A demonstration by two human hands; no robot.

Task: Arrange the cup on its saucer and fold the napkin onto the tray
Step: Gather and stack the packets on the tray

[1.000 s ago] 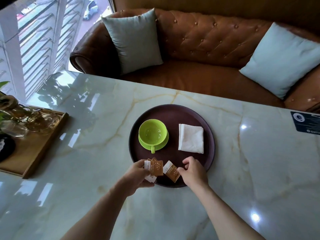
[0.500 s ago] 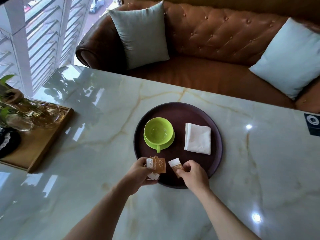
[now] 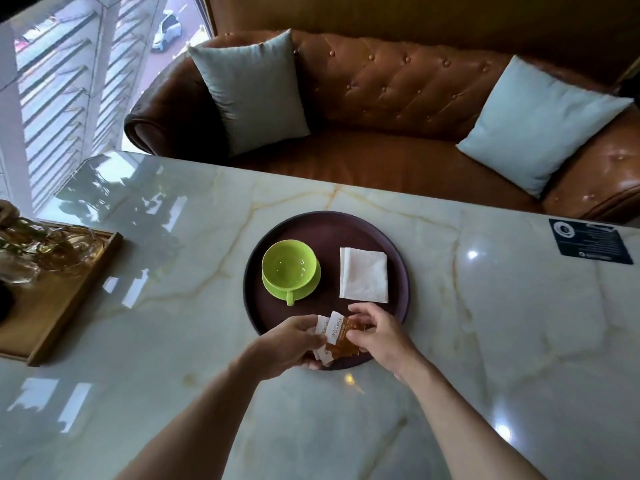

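Together, hands (image 3: 341, 336) round glossy paper sachets (image 3: 337, 337)

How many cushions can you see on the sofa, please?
2: one pale cushion leans at the left end of the leather sofa, the other cushion at the right. None looks hidden.

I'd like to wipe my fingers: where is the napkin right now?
The napkin lies folded on the right half of the round tray, right of the green cup and just beyond the right hand.
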